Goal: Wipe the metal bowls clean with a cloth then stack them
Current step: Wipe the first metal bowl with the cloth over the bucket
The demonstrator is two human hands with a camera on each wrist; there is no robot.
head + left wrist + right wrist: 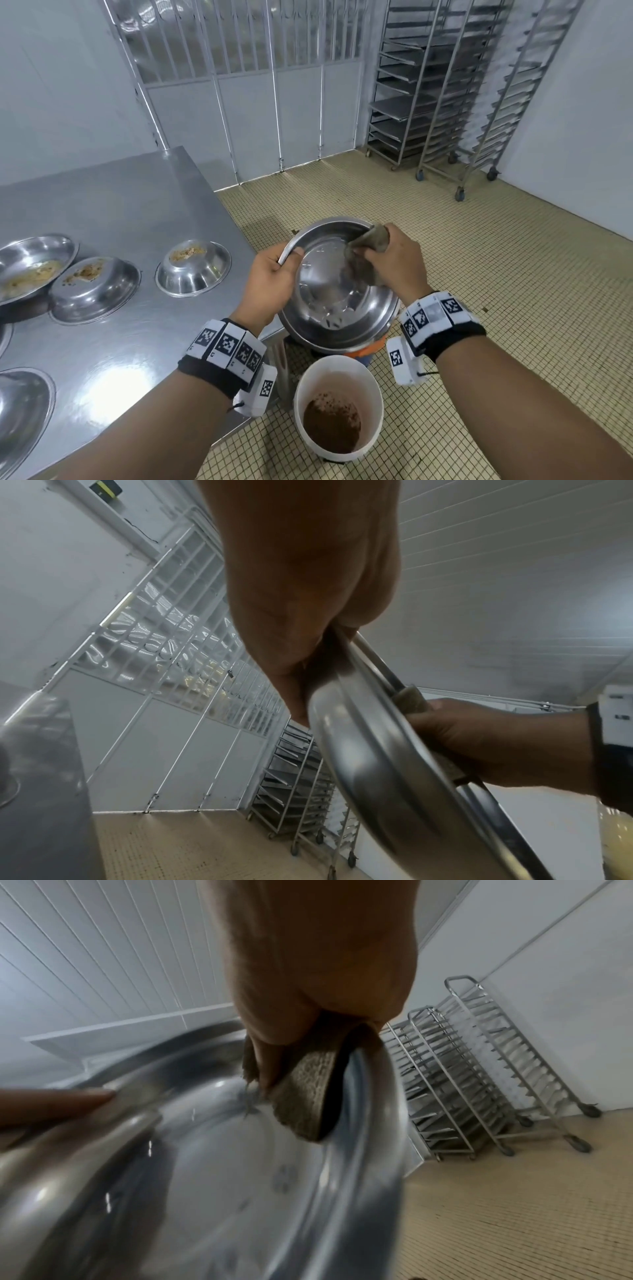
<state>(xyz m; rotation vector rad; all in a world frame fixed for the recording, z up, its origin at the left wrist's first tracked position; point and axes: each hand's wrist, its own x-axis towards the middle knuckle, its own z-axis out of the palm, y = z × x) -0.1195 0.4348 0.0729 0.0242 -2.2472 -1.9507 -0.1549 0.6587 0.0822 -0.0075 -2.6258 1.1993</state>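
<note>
The left hand [274, 274] gripped the bowl [337, 291] over the bucket [337, 407] — right hand [394, 263] fingers clenched on the cloth [368, 251] inside it. Soiled bowls [94, 287] waited on the tabletop [137, 205] — none stacked.

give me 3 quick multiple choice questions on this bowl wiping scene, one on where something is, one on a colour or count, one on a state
1. Where is the white bucket?
A. on the table
B. on the floor below the held bowl
C. on a rack

2. What colour is the floor?
A. yellowish tile
B. black
C. red

3. What does the right hand do?
A. hangs idle
B. holds the cloth against the held bowl
C. lifts the bucket

Answers: 1 B, it stands on the tiles beside the table. 2 A, small yellowish tiles. 3 B, its grip closes on the cloth at the rim while the left hand holds the opposite rim.
</note>
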